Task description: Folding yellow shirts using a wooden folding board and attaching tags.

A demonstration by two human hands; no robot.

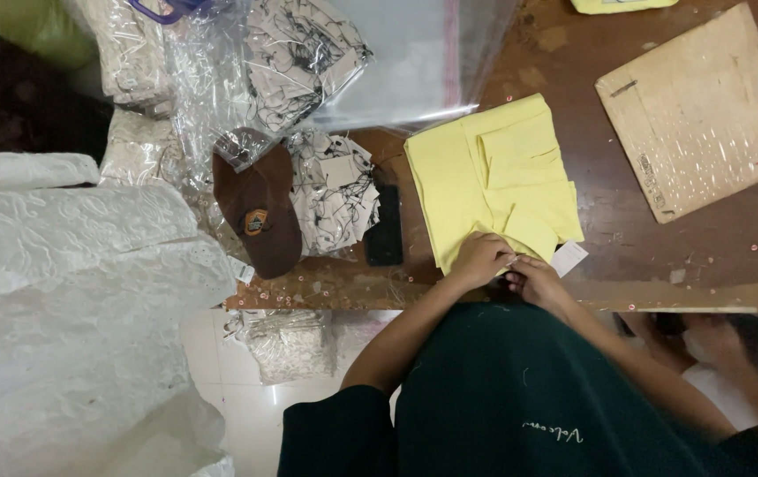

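Currently I'm pressing my left hand [481, 258] flat, fingers loosely curled, on the near edge of the folded yellow garment [494, 181] lying on the wooden bench [644, 247], while my right hand [533, 278] is pinching at the same edge just beside it, fingers closed on what looks like the cloth or the white tag [569, 258] — can't tell which. A black phone [385, 228] is lying just left of the garment, a brown cap [260, 212] and bagged printed fabric [335, 190] are sitting further left, a cardboard sheet [701, 110] well to the right.
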